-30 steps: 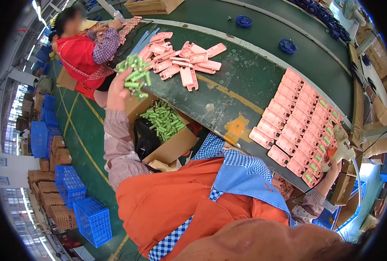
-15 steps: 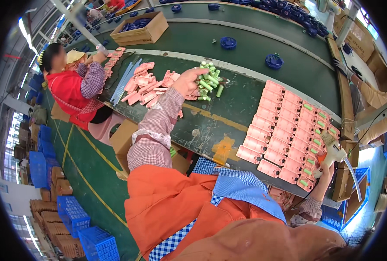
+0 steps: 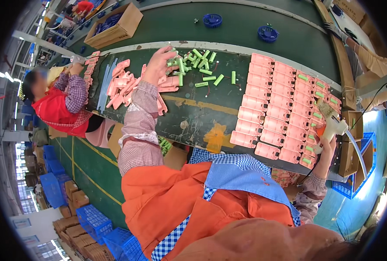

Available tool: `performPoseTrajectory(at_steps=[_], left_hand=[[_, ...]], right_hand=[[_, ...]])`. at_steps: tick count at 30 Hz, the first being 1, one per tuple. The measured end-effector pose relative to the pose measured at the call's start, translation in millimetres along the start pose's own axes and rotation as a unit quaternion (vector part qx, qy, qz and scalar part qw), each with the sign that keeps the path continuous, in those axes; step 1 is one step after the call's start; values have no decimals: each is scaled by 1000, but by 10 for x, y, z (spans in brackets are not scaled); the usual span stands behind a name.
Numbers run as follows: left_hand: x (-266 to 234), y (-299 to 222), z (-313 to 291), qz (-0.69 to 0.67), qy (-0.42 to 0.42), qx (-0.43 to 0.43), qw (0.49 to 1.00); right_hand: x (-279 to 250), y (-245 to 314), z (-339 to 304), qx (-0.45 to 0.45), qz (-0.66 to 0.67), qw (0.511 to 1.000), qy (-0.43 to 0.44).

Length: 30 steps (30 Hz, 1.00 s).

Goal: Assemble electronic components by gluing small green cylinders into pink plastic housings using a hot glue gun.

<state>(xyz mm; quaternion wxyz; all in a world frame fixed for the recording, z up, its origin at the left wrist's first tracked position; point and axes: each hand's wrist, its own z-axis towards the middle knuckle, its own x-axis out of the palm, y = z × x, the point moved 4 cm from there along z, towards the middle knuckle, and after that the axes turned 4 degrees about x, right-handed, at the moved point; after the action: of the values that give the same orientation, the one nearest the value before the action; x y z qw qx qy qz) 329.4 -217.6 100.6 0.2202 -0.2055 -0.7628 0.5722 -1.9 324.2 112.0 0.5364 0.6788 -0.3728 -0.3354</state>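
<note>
My left hand, fingers curved and apart, is at the left edge of a loose heap of green cylindrical battery cells. Some cells have thin wires; several lie scattered to the right of the heap. I see nothing gripped in that hand, though its fingertips partly hide the cells beneath. My right hand is wrapped round a white hot glue gun with a long translucent glue stick curving out of its back. The gun is over the right side of rows of pink plastic shells, where several shells hold a green cell.
More pink shells lie piled left of my left hand, beside blue strips. Beyond the bench edge, blue fan housings sit on a green conveyor near a cardboard box. A co-worker in red sits at left.
The green cells have spread apart, several now lying to the right. My left hand has drawn back to the heap's left edge. The view has shifted; my right hand still holds the glue gun.
</note>
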Motion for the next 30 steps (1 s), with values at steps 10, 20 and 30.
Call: performPoseTrajectory(at_steps=[10,20,30], left_hand=[[608,-381,-179,562,-152,240,777],[2054,914,116,586,31,207,783],[1698,455,59,300,94,132,940]], right_hand=[[107,94,-25,-32,47,998,17],[57,87,-144,-8,26,1000,2],[-63,83,-162,-19,14,999,-28]])
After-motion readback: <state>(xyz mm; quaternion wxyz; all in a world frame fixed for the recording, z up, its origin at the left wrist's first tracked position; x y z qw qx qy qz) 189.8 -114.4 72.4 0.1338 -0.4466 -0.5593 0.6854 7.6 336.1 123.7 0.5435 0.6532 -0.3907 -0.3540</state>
